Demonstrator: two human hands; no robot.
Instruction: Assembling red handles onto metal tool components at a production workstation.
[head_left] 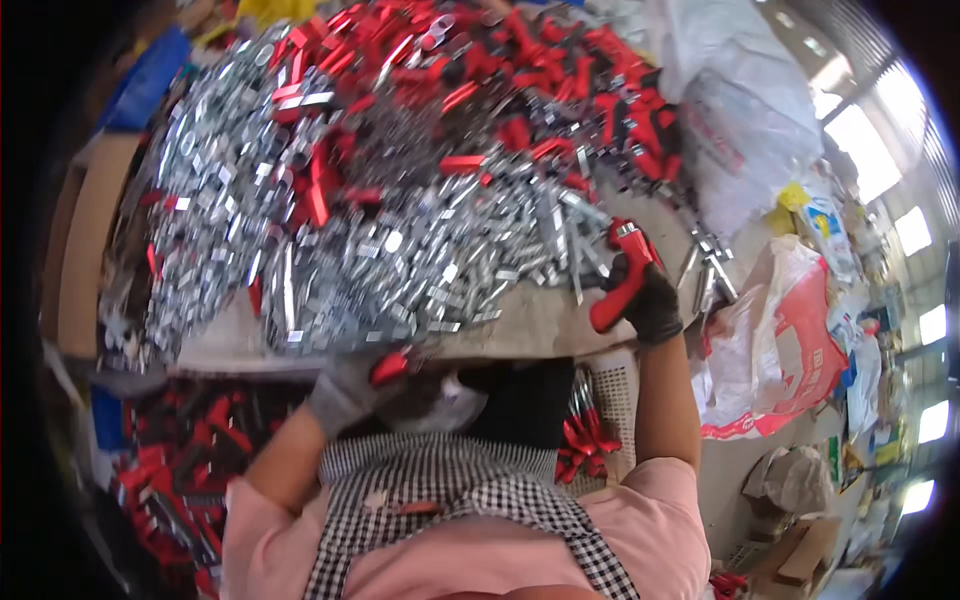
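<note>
My right hand (655, 307), in a dark glove, is closed round a red handle-shaped piece (618, 303) with a shiny metal top end. It is above the right part of the table, beside a few long metal strips (575, 245). My left hand (343, 392), in a grey glove, is low at the table's front edge, close to my apron. Its fingers are closed on a smaller red piece (390, 366), somewhat blurred, whose kind I cannot tell. In front of both hands spreads a wide heap of small silvery metal parts (400, 250).
Red and black parts (560, 60) are piled at the table's far side. Below left, a bin holds more red pieces (190, 450). Several red-handled pieces (588, 440) stand in a pale basket (622, 400) near my right side. White-and-red sacks (775, 350) lie at right.
</note>
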